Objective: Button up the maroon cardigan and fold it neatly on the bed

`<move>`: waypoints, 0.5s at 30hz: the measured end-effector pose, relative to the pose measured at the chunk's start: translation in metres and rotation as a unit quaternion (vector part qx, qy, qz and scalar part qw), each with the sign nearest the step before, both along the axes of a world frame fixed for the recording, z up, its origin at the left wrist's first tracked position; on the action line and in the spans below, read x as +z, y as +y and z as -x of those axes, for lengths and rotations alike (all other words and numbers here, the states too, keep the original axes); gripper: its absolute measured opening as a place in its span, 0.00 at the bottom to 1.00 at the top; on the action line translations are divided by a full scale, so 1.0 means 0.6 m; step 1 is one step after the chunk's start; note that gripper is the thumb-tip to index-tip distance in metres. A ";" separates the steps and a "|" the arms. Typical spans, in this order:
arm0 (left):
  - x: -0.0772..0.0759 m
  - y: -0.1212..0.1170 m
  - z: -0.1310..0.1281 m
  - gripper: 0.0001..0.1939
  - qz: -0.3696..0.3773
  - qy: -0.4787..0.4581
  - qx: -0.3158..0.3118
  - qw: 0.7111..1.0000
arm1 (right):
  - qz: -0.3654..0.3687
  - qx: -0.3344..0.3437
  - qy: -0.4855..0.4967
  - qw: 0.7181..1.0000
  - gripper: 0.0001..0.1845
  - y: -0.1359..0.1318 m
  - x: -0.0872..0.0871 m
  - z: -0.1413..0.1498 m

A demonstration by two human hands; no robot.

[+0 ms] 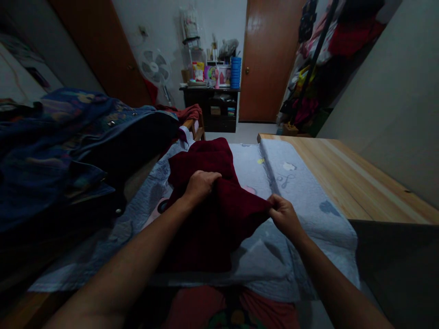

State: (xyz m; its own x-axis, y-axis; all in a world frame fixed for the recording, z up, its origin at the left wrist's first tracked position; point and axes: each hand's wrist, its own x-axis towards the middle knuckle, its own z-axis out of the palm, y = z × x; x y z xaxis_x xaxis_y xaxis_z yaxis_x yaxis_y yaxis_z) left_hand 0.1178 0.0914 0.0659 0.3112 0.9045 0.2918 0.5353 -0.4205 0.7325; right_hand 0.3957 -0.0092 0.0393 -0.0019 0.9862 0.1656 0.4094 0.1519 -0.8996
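Observation:
A dark red garment (206,160) lies spread and rumpled over a pale blue-grey patterned sheet (308,192). Which kind of garment it is, I cannot make out. My left hand (201,183) is closed on a fold in the middle of the red cloth. At its right side, my right hand (281,213) pinches a corner and holds it stretched out, a little above the sheet. The cloth between both hands is pulled into creases.
To the left is a heap of denim clothes (51,137). A wooden board surface (360,169) runs along the right. Farther back stand a fan (155,66), a dark cabinet (219,116) with small items, a brown door (267,59) and hanging clothes (350,41).

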 end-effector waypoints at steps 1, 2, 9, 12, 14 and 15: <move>0.003 0.006 0.008 0.13 -0.025 0.014 0.007 1.000 | -0.003 0.014 0.008 1.000 0.08 -0.002 -0.002 0.002; 0.003 0.011 0.015 0.13 -0.040 0.028 0.011 0.999 | 0.008 0.040 0.026 0.999 0.09 -0.004 -0.002 0.006; -0.028 0.023 0.060 0.16 0.063 0.082 0.003 0.995 | 0.284 0.384 0.137 0.868 0.17 0.010 0.013 0.026; -0.012 0.018 0.077 0.18 0.132 0.043 -0.032 0.990 | 0.231 0.262 0.112 0.930 0.17 0.050 0.008 0.028; 0.012 0.014 0.081 0.22 0.180 0.034 -0.081 0.980 | 0.199 0.146 0.063 0.967 0.16 0.080 -0.004 0.037; 0.025 0.014 0.082 0.24 0.198 0.032 -0.102 0.974 | 0.193 0.104 0.040 0.975 0.15 0.093 -0.011 0.046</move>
State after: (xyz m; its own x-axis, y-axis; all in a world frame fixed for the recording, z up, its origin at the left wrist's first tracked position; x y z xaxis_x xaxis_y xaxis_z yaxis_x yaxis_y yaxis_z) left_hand 0.0689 0.0996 0.0806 0.5018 0.8600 -0.0925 0.5201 -0.2146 0.8267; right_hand 0.3683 0.0464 0.0327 -0.2115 0.9544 -0.2106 0.3320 -0.1325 -0.9339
